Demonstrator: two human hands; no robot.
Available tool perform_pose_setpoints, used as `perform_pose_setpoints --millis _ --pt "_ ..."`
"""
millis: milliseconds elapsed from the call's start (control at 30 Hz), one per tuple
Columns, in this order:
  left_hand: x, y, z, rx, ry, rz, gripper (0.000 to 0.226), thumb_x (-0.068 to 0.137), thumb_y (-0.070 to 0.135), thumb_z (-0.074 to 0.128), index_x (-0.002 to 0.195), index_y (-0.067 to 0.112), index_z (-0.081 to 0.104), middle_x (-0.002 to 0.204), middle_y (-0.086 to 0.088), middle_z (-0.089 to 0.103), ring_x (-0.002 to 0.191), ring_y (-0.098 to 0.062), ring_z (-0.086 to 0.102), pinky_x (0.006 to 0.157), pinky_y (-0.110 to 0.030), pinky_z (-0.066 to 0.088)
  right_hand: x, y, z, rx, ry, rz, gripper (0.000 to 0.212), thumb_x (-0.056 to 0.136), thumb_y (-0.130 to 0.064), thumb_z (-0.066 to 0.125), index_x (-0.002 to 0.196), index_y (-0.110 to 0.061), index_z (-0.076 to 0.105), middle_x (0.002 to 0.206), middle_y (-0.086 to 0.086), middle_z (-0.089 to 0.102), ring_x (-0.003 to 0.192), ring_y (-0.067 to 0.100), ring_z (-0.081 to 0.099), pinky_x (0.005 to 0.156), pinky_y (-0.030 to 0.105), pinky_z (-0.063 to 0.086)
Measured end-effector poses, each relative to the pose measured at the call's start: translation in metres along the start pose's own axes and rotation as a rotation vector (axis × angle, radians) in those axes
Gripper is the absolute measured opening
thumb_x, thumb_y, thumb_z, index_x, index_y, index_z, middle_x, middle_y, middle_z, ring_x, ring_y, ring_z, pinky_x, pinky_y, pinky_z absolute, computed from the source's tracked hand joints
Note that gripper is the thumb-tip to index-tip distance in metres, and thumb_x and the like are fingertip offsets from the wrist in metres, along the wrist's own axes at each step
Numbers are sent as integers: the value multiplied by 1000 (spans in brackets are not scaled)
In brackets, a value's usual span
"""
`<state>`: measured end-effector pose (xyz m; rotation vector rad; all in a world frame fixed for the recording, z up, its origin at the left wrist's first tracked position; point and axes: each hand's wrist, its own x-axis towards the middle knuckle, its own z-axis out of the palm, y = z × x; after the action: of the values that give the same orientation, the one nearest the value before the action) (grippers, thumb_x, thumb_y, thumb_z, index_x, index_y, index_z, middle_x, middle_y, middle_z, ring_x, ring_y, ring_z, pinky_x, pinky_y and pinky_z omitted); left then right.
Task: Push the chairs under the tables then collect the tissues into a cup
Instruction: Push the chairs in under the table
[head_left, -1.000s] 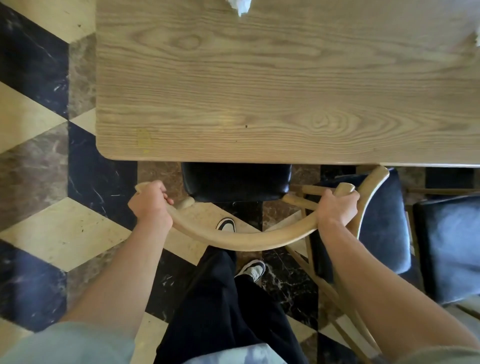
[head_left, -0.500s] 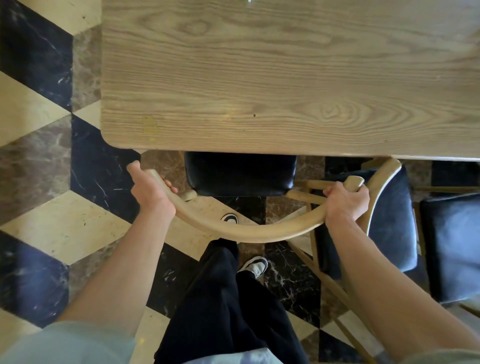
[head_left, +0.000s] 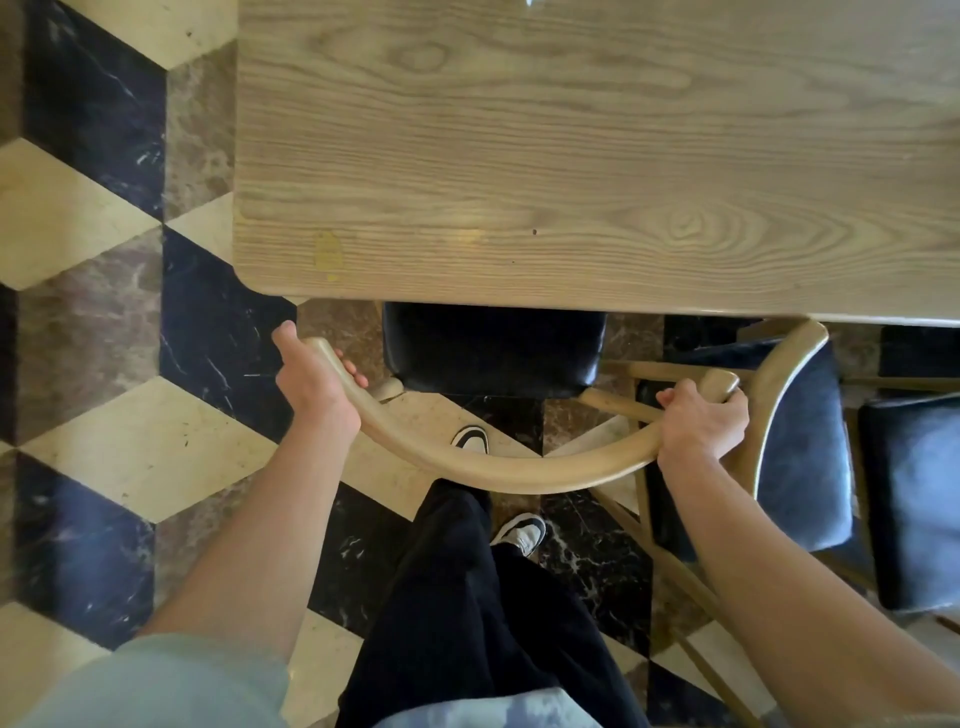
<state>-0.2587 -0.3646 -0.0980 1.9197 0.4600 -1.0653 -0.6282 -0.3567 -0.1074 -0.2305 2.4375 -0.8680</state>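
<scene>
Chair (head_left: 493, 358) seat half hidden under table (head_left: 571, 156) | left hand (head_left: 311, 384), right hand (head_left: 701, 426) grip backrest (head_left: 509, 475)

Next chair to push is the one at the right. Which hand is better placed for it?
Right. The right hand grips the backrest end beside the second chair; the left hand holds the far end.

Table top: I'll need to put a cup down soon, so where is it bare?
The table shows bare wood from its rounded left corner rightward. Below its near edge it is crowded: both hands grip the chair, with another chair alongside.
</scene>
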Motion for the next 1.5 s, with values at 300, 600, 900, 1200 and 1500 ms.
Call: perform_pose_setpoints --millis 300,600,900,1200,1500 --pt "-7 1 2 135 22 59 54 91 65 49 111 18 66 77 1 61 60 -13 60 67 -33 51 4 -6 -6 -42 -150 66 46 98 -42 52 138 -21 46 113 5 68 93 21 68 84 42 56" --pt "-37 -3 -35 632 152 230 87 89 70 45 156 14 40 150 -16 54 134 -40 54 112 -57 44 11 9 -92 12 -583 156 55 104 -57 43 131 -15 66 121 10 73 110 26 71 104 48 54" --pt "-142 -86 -10 592 93 505 55 101 34 57 150 9 49 143 -19 61 125 -38 62 89 -40 48 15 71 -204 180 -649 153 31 108 -27 51 107 -4 71 88 15 80 79 29 79 62 31 64" --pt "-240 -207 39 803 -317 548 31 104 29 54 110 2 69 99 -19 72 76 -27 70 70 -35 56 69 174 -313 154 -416 282 19 97 -17 57 94 -8 74 76 8 76 68 20 71 59 33 55" --pt "-286 -255 120 979 -600 534 19 100 26 58 104 12 70 74 -4 66 63 -15 65 63 -31 59 48 237 -346 68 -118 496 34 100 -40 52 86 -15 71 78 8 72 65 21 65 68 44 58"
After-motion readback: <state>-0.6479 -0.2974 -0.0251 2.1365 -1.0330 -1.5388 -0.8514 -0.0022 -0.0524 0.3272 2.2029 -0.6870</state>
